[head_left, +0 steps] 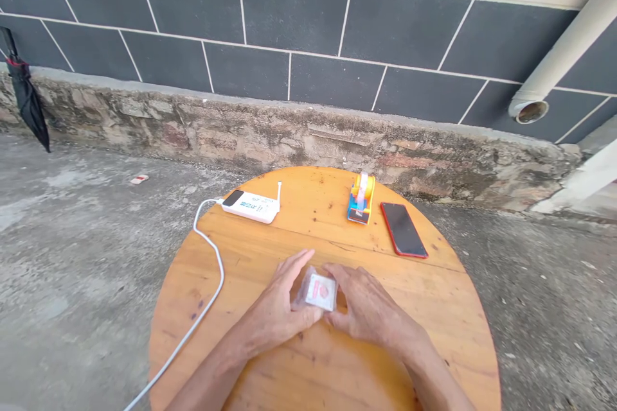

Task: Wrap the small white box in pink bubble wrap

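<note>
A small clear plastic packet with a white and red label (pixel 321 291) lies on the round wooden table (pixel 270 366). My left hand (pixel 279 308) holds its left side, fingers curled round the edge. My right hand (pixel 366 308) grips its right side between thumb and fingers. Both forearms reach in from the bottom of the picture.
At the table's far side lie a white power bank (pixel 250 207) with a white cable (pixel 212 270) trailing off the left edge, an orange and blue tape dispenser (pixel 361 198) and a red-edged phone (pixel 403 229). A stone ledge, tiled wall, drainpipe (pixel 559 58) and folded umbrella (pixel 26 96) stand behind.
</note>
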A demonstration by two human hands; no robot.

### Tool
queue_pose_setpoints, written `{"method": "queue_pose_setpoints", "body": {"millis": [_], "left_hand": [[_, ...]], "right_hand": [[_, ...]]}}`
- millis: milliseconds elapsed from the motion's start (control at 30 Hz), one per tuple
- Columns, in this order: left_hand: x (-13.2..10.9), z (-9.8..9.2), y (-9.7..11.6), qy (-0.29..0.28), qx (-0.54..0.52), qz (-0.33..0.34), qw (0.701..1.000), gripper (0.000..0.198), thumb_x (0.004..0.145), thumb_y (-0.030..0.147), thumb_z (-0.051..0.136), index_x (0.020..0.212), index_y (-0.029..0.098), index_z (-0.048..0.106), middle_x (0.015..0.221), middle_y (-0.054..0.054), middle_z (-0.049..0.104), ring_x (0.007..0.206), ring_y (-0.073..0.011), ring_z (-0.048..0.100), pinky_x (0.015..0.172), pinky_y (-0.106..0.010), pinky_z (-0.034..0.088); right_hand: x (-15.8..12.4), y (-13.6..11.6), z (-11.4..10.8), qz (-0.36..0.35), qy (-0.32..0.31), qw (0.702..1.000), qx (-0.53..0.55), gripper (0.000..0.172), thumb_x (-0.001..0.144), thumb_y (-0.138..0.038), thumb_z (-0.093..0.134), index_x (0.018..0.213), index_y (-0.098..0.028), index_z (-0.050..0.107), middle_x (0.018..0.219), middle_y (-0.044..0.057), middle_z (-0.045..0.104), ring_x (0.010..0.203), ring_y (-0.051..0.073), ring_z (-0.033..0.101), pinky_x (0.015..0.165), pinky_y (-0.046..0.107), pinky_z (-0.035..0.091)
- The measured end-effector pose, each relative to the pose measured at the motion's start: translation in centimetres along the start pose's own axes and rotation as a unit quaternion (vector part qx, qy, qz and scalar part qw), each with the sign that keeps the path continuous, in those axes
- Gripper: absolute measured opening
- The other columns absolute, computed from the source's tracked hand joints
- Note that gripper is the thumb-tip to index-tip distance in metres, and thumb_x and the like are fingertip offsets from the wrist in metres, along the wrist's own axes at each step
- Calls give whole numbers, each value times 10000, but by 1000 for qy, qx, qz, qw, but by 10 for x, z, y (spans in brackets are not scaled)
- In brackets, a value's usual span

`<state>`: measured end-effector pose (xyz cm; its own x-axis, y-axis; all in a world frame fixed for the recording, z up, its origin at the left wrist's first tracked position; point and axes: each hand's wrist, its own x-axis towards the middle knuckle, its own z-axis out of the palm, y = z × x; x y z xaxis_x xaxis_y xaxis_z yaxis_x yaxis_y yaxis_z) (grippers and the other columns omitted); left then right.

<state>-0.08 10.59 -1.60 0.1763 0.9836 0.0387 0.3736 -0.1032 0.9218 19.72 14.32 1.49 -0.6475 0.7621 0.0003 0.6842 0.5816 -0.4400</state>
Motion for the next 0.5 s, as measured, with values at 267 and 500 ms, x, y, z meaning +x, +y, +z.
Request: {"method": "queue_pose_setpoints", "body": {"millis": [267, 500], "left_hand": [[-1, 1, 2, -26, -55, -26, 998, 722, 748, 165, 594, 1413, 277, 334, 1392, -68, 458, 1271, -254, 427, 1044, -415, 375], [0, 3, 7, -21, -34, 45, 998, 628, 729, 102, 551, 1317, 305, 469, 1314, -49, 488, 1217, -237, 458, 994, -375, 431]], "right_hand": [[2, -1, 0, -1, 0, 1000, 5, 472, 746, -300, 603, 1200, -221, 497, 1135, 67, 621, 980, 257, 565, 817, 356, 387], [1, 6, 0, -3, -13, 1000, 17, 582, 731, -326, 663, 1270, -255, 457, 1157, 49, 604, 1034, 248, 543, 872, 360, 377]]}}
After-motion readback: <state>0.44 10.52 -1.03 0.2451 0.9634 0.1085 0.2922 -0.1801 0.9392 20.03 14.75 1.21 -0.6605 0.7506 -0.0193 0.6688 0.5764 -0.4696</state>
